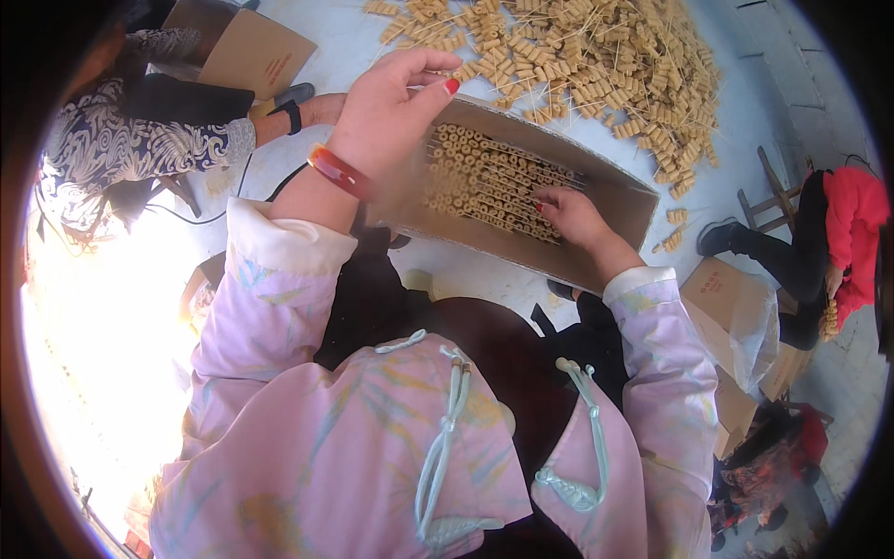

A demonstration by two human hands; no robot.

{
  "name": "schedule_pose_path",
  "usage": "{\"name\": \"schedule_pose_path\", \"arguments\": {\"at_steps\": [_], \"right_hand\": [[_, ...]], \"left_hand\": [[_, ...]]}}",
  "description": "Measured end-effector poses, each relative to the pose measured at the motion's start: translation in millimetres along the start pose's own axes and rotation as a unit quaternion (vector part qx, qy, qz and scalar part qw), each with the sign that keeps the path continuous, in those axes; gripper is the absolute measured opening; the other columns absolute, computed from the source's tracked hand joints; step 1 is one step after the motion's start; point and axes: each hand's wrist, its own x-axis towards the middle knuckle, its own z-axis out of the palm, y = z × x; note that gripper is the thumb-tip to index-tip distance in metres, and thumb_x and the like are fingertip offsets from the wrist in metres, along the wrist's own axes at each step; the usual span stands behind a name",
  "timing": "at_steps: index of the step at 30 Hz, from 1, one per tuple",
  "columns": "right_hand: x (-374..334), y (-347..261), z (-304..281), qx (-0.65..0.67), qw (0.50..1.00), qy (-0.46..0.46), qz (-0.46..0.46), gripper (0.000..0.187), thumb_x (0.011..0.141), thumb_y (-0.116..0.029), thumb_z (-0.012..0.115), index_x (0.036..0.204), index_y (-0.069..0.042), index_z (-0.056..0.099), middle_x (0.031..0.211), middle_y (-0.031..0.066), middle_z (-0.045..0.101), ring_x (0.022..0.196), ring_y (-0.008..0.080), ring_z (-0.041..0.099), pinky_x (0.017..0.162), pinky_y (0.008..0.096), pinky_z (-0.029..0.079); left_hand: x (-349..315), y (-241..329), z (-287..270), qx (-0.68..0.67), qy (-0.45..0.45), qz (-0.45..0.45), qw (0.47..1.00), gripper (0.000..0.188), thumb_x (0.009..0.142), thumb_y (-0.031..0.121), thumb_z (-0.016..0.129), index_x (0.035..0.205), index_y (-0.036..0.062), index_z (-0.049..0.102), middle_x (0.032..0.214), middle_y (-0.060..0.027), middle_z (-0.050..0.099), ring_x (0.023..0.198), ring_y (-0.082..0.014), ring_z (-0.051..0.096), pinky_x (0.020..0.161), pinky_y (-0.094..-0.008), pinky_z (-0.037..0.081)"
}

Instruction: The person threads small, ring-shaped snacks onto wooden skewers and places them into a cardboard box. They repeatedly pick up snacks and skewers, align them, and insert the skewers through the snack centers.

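Observation:
A long open cardboard box [643, 216] stands in front of me, with rows of tan, ring-ended coiled pieces on thin sticks [456, 168] packed inside. My left hand [386, 107] is raised over the box's far left end, its fingers curled in toward the thumb. Whatever they grip, if anything, blends into the pile behind. My right hand [573, 219] reaches into the box from the right side, fingertips bent together against the packed sticks. The fingers cover whatever is between them.
Beyond the box, a large heap of the same tan coiled sticks [596, 56] lies on a pale surface. A co-worker's arm [289, 116] comes in at the left beside another carton [256, 56]. Right, a person in red [852, 233] holds one stick near cartons [722, 298].

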Motion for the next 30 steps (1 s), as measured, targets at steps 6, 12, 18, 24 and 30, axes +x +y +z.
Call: {"name": "schedule_pose_path", "arguments": {"at_steps": [6,12,18,24,30], "right_hand": [[27,-20,53,-0.089,0.986,-0.089,-0.106,0.035,0.089,-0.017,0.059,0.123,-0.008,0.066,0.121,0.0162,0.064,0.115,0.0339,0.059,0.099,0.0427,0.047],[75,-39,77,-0.2,0.946,-0.092,-0.238,0.033,0.093,-0.018,0.05,0.119,-0.007,0.066,0.123,0.0143,0.063,0.113,0.0299,0.058,0.101,0.0417,0.043],[107,-37,117,-0.246,0.885,0.024,-0.396,0.047,0.092,-0.019,0.049,0.135,-0.001,0.052,0.132,0.0147,0.057,0.116,0.0294,0.056,0.105,0.0385,0.039],[108,-45,119,-0.081,0.974,-0.063,-0.2,0.048,0.093,-0.017,0.048,0.137,0.0,0.05,0.139,0.0156,0.052,0.122,0.0295,0.052,0.109,0.0379,0.036],[76,-78,72,-0.3,0.908,-0.009,-0.294,0.044,0.091,-0.016,0.053,0.133,-0.005,0.055,0.132,0.0142,0.058,0.125,0.0291,0.052,0.109,0.0389,0.037]], "left_hand": [[12,2,18,0.135,0.056,0.295,0.944,0.031,0.09,0.008,0.064,0.121,0.0074,0.065,0.121,-0.0137,0.061,0.107,-0.0234,0.062,0.09,-0.0317,0.051],[27,14,27,0.122,0.093,0.345,0.926,0.026,0.083,0.009,0.067,0.109,0.008,0.068,0.118,-0.0149,0.062,0.106,-0.0339,0.061,0.088,-0.04,0.052],[30,11,14,0.103,0.086,0.349,0.927,0.026,0.08,0.007,0.068,0.106,0.0066,0.067,0.114,-0.0135,0.062,0.101,-0.0322,0.062,0.084,-0.039,0.053],[39,-3,6,0.117,0.097,0.307,0.94,0.024,0.08,0.007,0.067,0.103,0.0067,0.066,0.11,-0.0107,0.063,0.096,-0.0325,0.062,0.08,-0.0412,0.053],[38,-1,3,0.146,0.073,0.323,0.932,0.026,0.082,0.011,0.066,0.107,0.0086,0.066,0.112,-0.0106,0.063,0.099,-0.0324,0.063,0.083,-0.0406,0.053]]}}
